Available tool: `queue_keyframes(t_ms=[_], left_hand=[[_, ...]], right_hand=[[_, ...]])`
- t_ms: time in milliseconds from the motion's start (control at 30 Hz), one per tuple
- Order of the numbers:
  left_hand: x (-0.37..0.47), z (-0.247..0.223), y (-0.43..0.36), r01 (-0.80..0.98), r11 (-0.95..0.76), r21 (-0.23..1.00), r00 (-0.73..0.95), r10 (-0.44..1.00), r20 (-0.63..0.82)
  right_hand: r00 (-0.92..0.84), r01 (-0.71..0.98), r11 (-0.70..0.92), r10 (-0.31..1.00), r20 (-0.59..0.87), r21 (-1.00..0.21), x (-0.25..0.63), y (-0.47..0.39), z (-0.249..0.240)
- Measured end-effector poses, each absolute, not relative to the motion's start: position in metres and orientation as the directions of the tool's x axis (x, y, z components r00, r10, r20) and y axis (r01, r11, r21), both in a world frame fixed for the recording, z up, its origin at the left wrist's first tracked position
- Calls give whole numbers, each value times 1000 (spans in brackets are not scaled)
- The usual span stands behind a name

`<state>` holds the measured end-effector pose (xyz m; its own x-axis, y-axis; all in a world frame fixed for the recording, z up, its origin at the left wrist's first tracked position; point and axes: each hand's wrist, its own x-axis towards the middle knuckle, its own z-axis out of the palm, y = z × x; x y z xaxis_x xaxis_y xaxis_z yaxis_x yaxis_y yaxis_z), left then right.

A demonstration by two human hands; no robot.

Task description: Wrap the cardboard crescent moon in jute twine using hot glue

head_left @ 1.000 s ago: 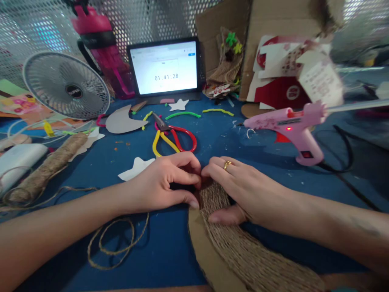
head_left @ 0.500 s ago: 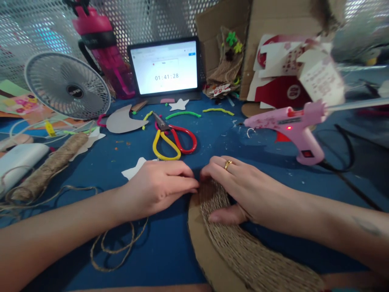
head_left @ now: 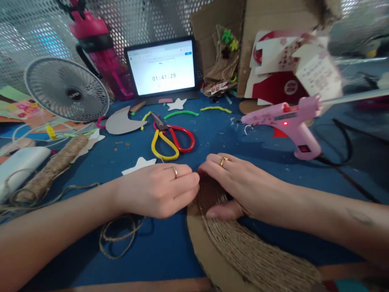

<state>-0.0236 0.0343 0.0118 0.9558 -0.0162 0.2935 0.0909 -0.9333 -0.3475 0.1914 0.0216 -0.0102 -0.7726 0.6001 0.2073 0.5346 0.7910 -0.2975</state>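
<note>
A curved cardboard piece (head_left: 199, 243), largely covered with rows of brown twine (head_left: 255, 255), lies at the lower right with its narrow end between my hands. My right hand (head_left: 240, 182) grips that end, thumb on the twine rows and fingers over the far side. My left hand (head_left: 161, 188) is closed in a pinch against the tip, on the loose twine that runs beneath it; the fingertips are partly hidden. A loop of twine (head_left: 118, 237) rests under my left wrist, and the twine bundle (head_left: 54, 168) lies at the far left.
Yellow-and-red scissors (head_left: 173, 140) lie beyond my hands. A pink glue gun (head_left: 291, 121) with a lit red light stands at right, its cord trailing. White paper stars (head_left: 139, 165), a grey crescent (head_left: 123, 121), a fan (head_left: 68, 89), bottle (head_left: 103, 52) and tablet (head_left: 161, 67) are around.
My left hand has turned over, knuckles now upward and its ring showing, and its fingers have closed tighter at the tip. The twine loop has shrunk and shifted. My right hand keeps its grip.
</note>
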Motion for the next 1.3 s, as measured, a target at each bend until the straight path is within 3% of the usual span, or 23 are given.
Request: queue_keyframes(t_ms=[200, 267, 533, 867, 1033, 1100, 1300], left_hand=[[-22, 14, 39, -76, -870, -487, 959, -197, 202], [-21, 15, 42, -119, -868, -482, 956, -231, 181], [-23, 16, 42, 33, -989, -143, 989, 11, 150], [-25, 11, 47, 89, -995, 38, 969, 95, 228], [-26, 11, 45, 253, -941, 225, 925, 303, 228], [-26, 11, 45, 239, -963, 125, 935, 263, 237], [-26, 13, 47, -98, -930, -355, 941, -203, 270]], right_hand=[[-759, 571, 751, 637, 137, -330, 190, 21, -7], [-756, 575, 746, 642, 132, -336, 189, 21, -7], [-751, 579, 744, 646, 136, -334, 189, 21, -9], [-757, 564, 776, 623, 197, -283, 190, 21, -10], [-764, 554, 789, 608, 216, -265, 191, 21, -11], [-764, 549, 792, 605, 226, -266, 190, 21, -11], [-763, 546, 779, 614, 200, -308, 189, 21, -8]])
